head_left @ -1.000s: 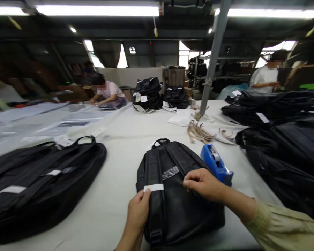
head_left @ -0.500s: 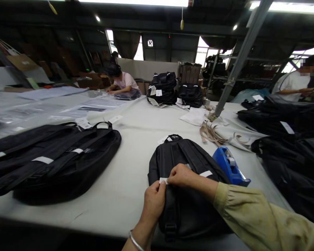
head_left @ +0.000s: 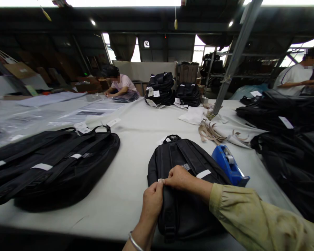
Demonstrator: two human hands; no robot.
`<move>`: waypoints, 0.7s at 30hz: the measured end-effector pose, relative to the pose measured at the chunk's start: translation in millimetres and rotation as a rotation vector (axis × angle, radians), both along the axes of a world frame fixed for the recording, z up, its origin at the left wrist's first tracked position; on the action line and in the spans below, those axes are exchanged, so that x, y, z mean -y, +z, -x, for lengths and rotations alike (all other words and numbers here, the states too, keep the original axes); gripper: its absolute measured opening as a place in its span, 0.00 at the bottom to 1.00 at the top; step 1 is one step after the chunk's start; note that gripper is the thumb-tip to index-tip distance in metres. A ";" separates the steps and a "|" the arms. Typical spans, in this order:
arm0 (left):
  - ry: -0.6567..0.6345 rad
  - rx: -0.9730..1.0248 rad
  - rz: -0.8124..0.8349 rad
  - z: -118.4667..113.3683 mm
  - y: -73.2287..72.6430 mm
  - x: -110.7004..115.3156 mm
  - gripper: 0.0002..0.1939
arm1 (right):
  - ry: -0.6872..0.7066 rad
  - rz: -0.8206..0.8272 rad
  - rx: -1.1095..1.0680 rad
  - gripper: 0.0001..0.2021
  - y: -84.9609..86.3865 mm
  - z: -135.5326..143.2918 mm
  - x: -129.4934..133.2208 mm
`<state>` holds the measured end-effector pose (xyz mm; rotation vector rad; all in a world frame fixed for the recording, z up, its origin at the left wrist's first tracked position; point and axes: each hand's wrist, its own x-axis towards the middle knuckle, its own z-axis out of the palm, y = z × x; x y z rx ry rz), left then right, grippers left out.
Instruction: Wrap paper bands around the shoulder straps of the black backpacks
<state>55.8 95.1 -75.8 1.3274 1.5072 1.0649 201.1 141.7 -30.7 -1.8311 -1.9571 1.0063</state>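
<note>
A black backpack [head_left: 196,212] lies on the pale table in front of me, its straps facing up. My left hand [head_left: 152,200] pinches a small white strip [head_left: 161,180] at the edge of the left strap. Close against it, my right hand [head_left: 179,177] pinches at the same strip, most of which the fingers hide. Another white band [head_left: 203,174] is wrapped on the right strap. A blue tape dispenser [head_left: 229,165] stands just right of the backpack.
More black backpacks [head_left: 54,167] with white bands lie at the left. Black bags [head_left: 293,157] are piled at the right. Tan straps [head_left: 211,132] lie beyond the dispenser, near a metal post [head_left: 229,69]. A person [head_left: 122,83] works at the far side.
My fingertips have come closer together, and less of the white strip shows between them. The view has shifted slightly, with the backpack staying in place on the table.
</note>
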 end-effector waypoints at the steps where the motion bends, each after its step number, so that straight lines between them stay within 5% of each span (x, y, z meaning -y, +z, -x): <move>1: 0.005 -0.029 0.009 0.1 0.2 -0.5 0.23 | 0.007 0.033 -0.031 0.13 0.5 -1.8 -0.1; 5: -0.007 -0.105 0.016 -1.2 3.0 -0.5 0.24 | 0.018 0.238 -0.153 0.08 4.8 -11.7 -0.1; 10: 0.002 -0.143 0.003 -1.2 2.7 1.9 0.24 | -0.030 0.166 -0.070 0.12 2.4 -21.3 1.3; 16: 0.050 0.027 0.112 10.7 -2.3 -4.3 0.25 | -0.187 0.251 -0.182 0.08 -6.1 -31.5 6.9; 21: 0.099 0.204 0.224 13.9 -6.6 -10.2 0.25 | -0.285 0.464 -0.521 0.15 -6.9 -28.8 17.6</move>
